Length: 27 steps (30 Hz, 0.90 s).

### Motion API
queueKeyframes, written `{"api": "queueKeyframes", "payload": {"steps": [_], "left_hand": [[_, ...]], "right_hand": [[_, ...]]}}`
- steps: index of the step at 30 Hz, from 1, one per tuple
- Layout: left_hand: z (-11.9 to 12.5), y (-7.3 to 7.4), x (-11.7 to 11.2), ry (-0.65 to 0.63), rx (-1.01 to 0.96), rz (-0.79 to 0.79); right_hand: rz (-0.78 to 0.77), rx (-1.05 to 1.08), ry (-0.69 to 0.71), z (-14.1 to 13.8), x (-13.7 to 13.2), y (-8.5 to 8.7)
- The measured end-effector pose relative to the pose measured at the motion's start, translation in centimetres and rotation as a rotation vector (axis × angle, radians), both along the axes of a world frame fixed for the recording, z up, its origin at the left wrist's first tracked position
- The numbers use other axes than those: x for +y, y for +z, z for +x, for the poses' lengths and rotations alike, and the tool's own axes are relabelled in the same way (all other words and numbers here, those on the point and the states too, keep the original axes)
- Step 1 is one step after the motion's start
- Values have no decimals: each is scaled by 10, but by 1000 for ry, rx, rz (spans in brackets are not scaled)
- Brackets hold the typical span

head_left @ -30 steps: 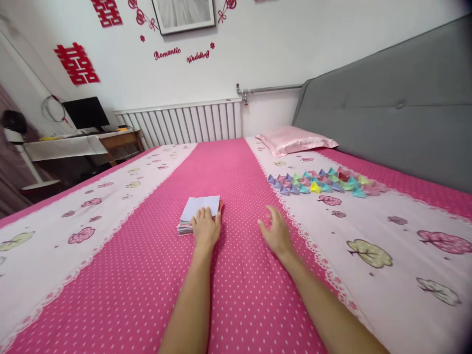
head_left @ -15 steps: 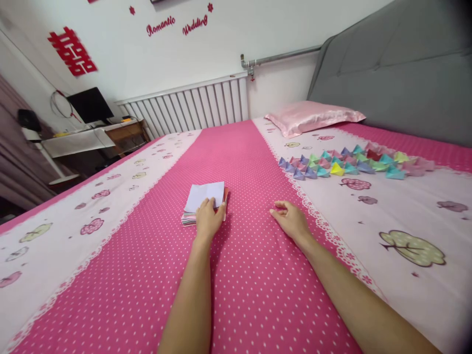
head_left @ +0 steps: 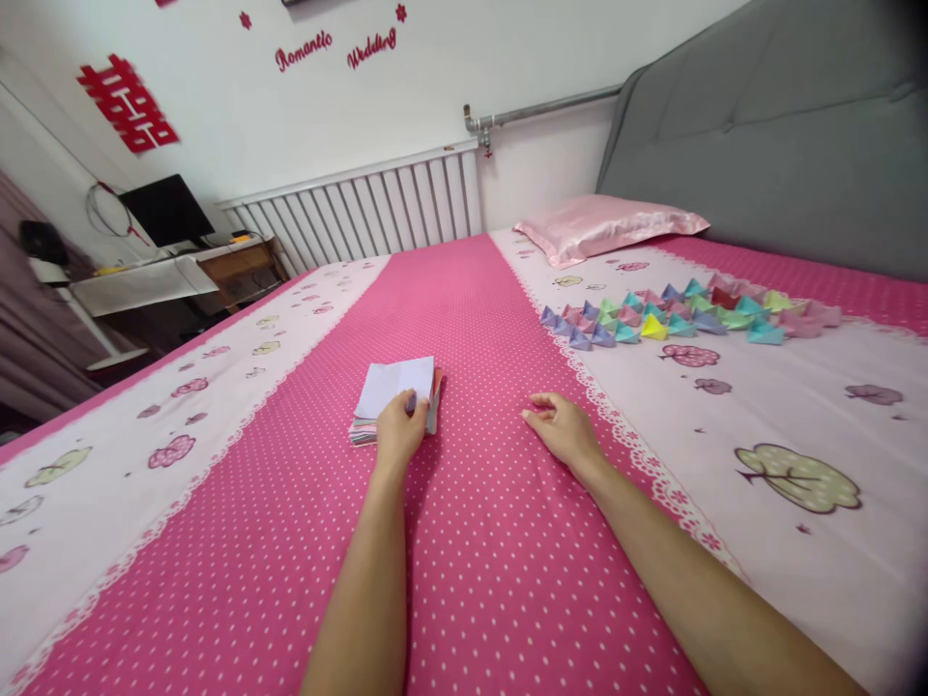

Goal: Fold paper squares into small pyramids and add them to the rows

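A stack of coloured square paper [head_left: 363, 431] lies on the pink dotted strip of the bedspread, its edges uneven. On top is a pale lilac sheet of paper [head_left: 395, 378]. My left hand [head_left: 399, 428] is at the stack's near right side, thumb and fingers pinched on the near edge of that top sheet, which bends up slightly between them. Right of the stack, my right hand [head_left: 564, 425] rests by the bedspread with fingers loosely curled, thumb apart, and nothing in it.
Several folded paper pieces [head_left: 653, 327] in many colours stand in rows on the white strip at the right. Behind them lie a pink pillow [head_left: 609, 228] and a grey headboard [head_left: 754, 145]. A radiator [head_left: 362, 208] runs along the far wall; a desk with a monitor [head_left: 166, 211] stands left.
My left thumb and fingers have closed together on the top sheet, curling its near edge. My right hand keeps nearly the same pose. The view has shifted slightly.
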<state>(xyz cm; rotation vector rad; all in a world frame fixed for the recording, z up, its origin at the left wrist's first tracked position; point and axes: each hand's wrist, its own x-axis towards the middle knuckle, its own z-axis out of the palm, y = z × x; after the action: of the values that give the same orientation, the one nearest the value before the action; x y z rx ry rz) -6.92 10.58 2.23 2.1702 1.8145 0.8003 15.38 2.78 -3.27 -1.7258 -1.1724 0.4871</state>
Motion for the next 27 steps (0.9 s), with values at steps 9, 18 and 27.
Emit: {"api": "queueKeyframes", "payload": {"steps": [9,18,27], "left_hand": [[-2,-1,-1,-36,42,2],[-11,1,2,-103,62,24],[3,-13,3,-15,152,181]], "right_hand": [[-18,-16,4,-1,-3,2],[-5,-15,16,1,-2,-3],[-15,-34,9,0,-3,-1]]}}
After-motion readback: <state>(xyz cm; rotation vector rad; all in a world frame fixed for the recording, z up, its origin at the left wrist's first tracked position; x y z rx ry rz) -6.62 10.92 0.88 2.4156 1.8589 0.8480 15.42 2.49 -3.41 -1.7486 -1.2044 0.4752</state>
